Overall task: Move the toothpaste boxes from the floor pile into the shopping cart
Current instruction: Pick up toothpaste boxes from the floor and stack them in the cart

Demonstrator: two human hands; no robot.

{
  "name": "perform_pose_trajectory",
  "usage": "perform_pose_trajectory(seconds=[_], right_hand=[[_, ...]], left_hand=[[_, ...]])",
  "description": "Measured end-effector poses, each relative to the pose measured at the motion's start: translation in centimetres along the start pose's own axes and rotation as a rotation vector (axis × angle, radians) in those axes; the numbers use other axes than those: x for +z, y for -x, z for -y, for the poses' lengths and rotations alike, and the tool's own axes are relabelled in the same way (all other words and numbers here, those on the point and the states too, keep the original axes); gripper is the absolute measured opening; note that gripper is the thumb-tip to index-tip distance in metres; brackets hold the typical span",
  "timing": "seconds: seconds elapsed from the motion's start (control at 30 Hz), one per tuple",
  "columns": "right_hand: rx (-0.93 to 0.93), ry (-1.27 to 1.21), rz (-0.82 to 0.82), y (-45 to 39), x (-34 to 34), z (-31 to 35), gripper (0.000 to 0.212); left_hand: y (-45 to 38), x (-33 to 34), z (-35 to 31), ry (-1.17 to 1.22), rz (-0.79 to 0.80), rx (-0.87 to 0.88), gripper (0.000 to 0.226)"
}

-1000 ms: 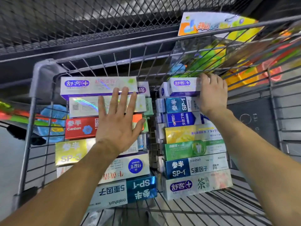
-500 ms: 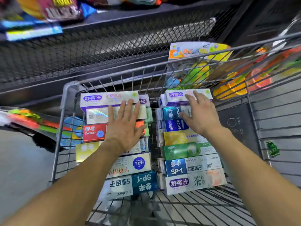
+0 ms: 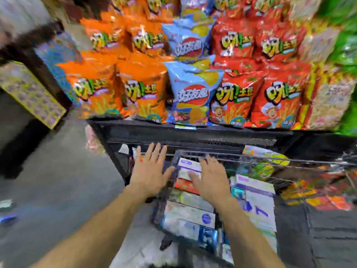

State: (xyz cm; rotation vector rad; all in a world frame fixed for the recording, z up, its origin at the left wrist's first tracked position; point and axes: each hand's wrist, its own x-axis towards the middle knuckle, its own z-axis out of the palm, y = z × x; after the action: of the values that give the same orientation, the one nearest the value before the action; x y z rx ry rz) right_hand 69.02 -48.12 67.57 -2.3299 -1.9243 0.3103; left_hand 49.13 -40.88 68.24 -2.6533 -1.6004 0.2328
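The picture is blurred by head motion. Two stacks of toothpaste boxes lie in the wire shopping cart [image 3: 257, 156]: a left stack [image 3: 188, 206] and a right stack [image 3: 257, 202]. My left hand [image 3: 149, 171] is open with fingers spread, hovering at the cart's left front corner, outside the left stack. With straight fingers, my right hand [image 3: 211, 176] hovers over the top of the left stack; I cannot tell whether it touches. Neither hand holds a box. No floor pile shows.
A black mesh shelf [image 3: 193, 132] stands right behind the cart, loaded with orange snack bags [image 3: 119, 95], blue chip bags [image 3: 191, 99] and red snack bags [image 3: 257, 99]. Grey floor [image 3: 58, 180] lies to the left. A patterned box [image 3: 29, 93] juts in at far left.
The view has swung up, showing the snack shelf. Both hands have lifted off the box stacks and shifted left; the right hand went from the right stack to over the left one.
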Motion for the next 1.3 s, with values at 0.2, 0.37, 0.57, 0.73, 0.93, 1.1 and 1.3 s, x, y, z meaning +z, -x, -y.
perform_pose_trajectory(seconds=[0.2, 0.37, 0.57, 0.73, 0.93, 1.1, 1.3], right_hand=[[-0.335, 0.103, 0.02, -1.8, -2.0, 17.6, 0.084], [-0.627, 0.143, -0.02, -2.5, 0.5, 35.5, 0.077], [-0.92, 0.197, 0.099, 1.0, 6.1, 56.0, 0.092], [-1.131, 0.215, 0.185, 5.0, 10.2, 68.2, 0.098], [-1.354, 0.247, 0.285, 7.7, 14.9, 79.1, 0.096], [-1.51, 0.311, 0.334, 8.5, 19.0, 86.5, 0.085], [-1.649, 0.374, 0.4, 8.4, 23.2, 96.4, 0.077]], left_hand=[[12.1, 0.0, 18.5, 0.111, -0.084, -0.422, 0.094], [26.4, 2.5, 33.1, 0.207, -0.09, -0.744, 0.101], [41.3, 7.2, 45.3, 0.237, -0.091, -1.052, 0.096], [49.7, 10.8, 49.8, 0.29, -0.049, -1.263, 0.088], [55.3, 13.6, 53.0, 0.322, -0.021, -1.482, 0.087], [58.4, 15.5, 56.5, 0.306, 0.029, -1.602, 0.072], [60.2, 17.6, 62.7, 0.313, 0.056, -1.699, 0.071]])
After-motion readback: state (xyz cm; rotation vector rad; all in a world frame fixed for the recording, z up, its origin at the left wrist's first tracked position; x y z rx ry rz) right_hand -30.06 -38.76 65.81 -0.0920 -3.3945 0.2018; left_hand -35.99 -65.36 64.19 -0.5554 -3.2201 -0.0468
